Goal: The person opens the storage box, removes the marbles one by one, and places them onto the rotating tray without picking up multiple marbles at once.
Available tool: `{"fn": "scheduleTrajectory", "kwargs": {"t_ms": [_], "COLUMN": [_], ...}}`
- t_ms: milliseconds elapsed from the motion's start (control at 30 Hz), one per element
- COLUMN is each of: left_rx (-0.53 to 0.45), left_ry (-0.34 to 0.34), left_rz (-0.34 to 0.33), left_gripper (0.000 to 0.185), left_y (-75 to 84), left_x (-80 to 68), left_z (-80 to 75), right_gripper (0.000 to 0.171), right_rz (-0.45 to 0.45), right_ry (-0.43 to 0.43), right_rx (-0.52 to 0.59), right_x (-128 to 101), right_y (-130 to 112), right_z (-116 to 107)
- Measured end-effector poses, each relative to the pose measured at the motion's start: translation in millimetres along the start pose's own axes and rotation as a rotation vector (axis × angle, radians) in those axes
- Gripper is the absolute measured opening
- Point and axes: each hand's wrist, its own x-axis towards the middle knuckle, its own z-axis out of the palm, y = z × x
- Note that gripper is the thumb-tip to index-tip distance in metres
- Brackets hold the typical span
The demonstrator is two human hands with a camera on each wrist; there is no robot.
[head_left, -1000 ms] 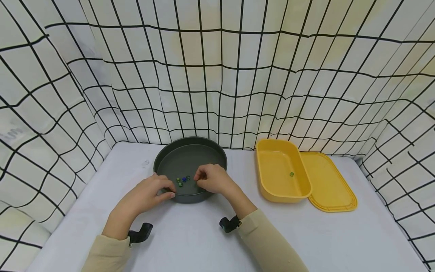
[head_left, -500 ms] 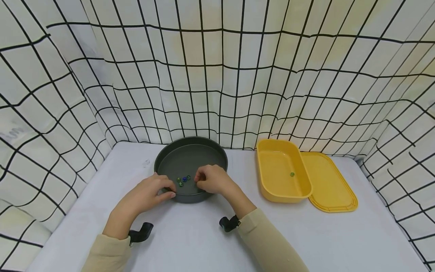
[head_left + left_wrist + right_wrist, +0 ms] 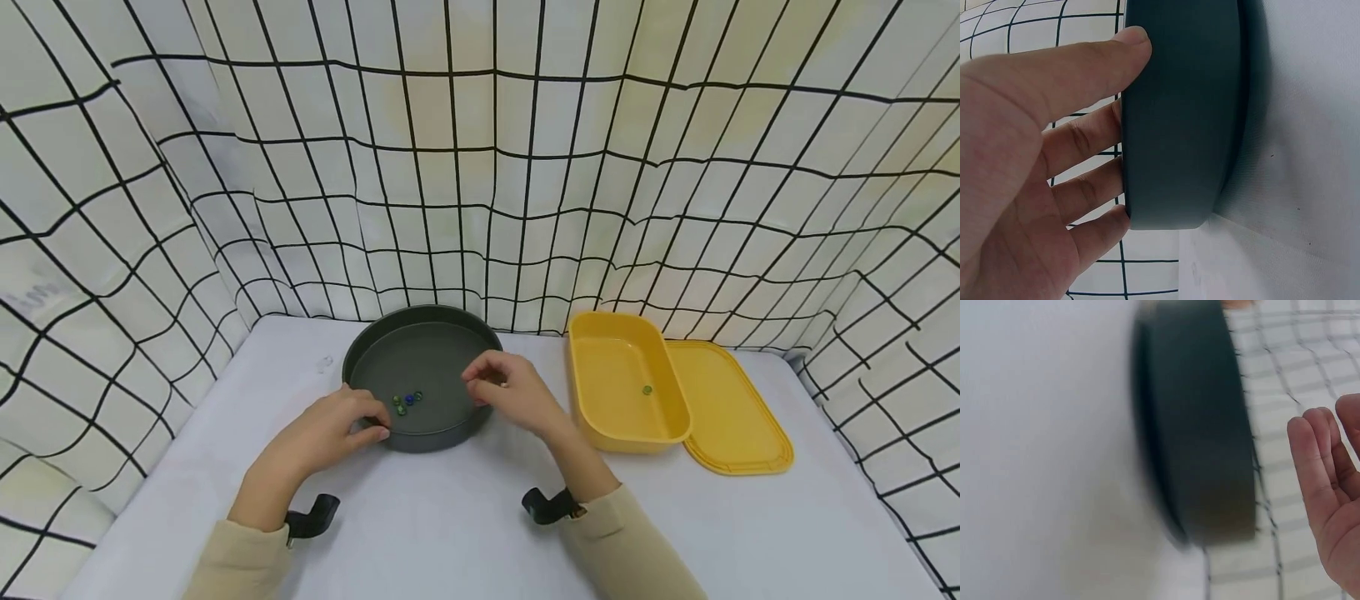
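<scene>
In the head view a round dark grey pan (image 3: 423, 354) holds several small glass marbles (image 3: 409, 400), green and one blue, near its front. My left hand (image 3: 333, 425) grips the pan's front left rim; in the left wrist view its thumb (image 3: 1132, 47) lies on the outer wall, its fingers over the rim. My right hand (image 3: 517, 392) is above the pan's right edge, its thumb and forefinger close together. Whether a marble is between their tips is hidden. The right wrist view shows the other fingers (image 3: 1310, 462) fairly straight, apart from the pan.
Right of the pan stands a yellow box (image 3: 615, 375) with one green marble (image 3: 647, 390) in it. A yellow lid (image 3: 738, 417) lies partly under the box's right side. White walls with black netting (image 3: 487, 150) enclose the white table (image 3: 435, 533).
My right hand has moved up and to the right, from low inside the pan to its right edge. My left hand stays on the rim, and the visible marbles in the pan keep their arrangement.
</scene>
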Motion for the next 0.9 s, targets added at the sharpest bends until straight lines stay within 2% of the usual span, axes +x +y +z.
{"fn": "scheduleTrajectory", "kwargs": {"t_ms": [133,200,400,667,900], "left_rx": [0.003,-0.001,-0.016,-0.043,-0.037], "left_ry": [-0.004,-0.004,-0.001,0.009,0.003], "left_rz": [-0.003,-0.006,-0.004,0.02,0.009], "left_gripper": [0.009,0.009,0.01,0.011,0.011], "left_y": [0.9,1.1,0.7,2.3,2.6], "left_x": [2.1,2.2,2.8,0.3,0.4], "left_z": [0.1,0.5,1.4,-0.2,-0.1], "right_gripper": [0.014,0.016,0.019,0.023,0.027], "right_rz": [0.057,0.084,0.099,0.224,0.294], "right_ry": [0.098,0.15,0.268,0.292,0.27], "right_rx": [0.071,0.06,-0.114,-0.39,-0.519], "right_x": [-24.6,-33.5,-52.7,-63.8,-63.0], "right_y": [-4.1,3.0,21.3,37.0,56.7], "right_z": [-43.1,-64.1,-113.1,-137.0,-141.3]}}
